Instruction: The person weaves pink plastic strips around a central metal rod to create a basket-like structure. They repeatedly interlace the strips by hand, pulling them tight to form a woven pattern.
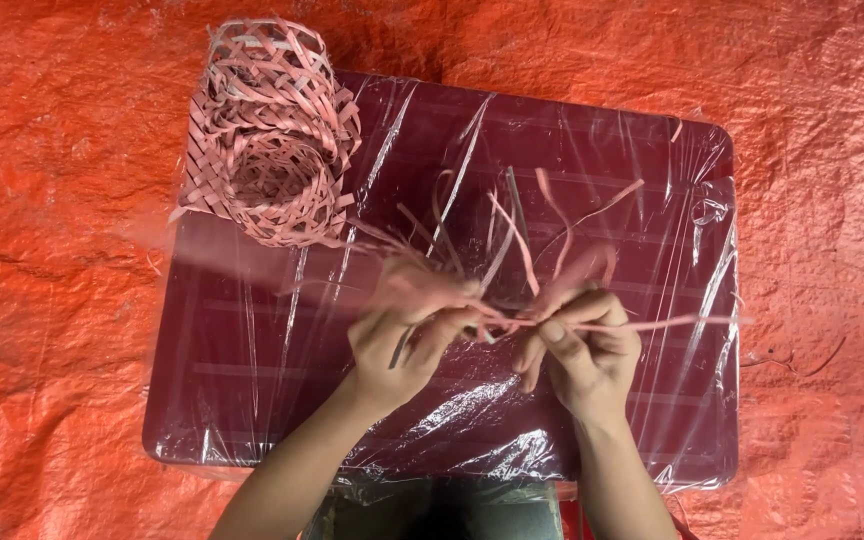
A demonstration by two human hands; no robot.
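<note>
Both hands work over a dark maroon low table (282,400) wrapped in clear plastic film. My left hand (404,335) is blurred by motion and grips a bunch of thin pink strips (522,250). My right hand (582,350) pinches the same strips from the other side, thumb on top. The strips cross between the hands; loose ends fan up and away, and one long strip runs out to the right. The two hands are a few centimetres apart.
A stack of woven pink open-lattice baskets (272,140) lies on its side at the table's far left corner, partly overhanging the edge. An orange tarpaulin (822,120) covers the floor all round the table. My knees show at the bottom edge.
</note>
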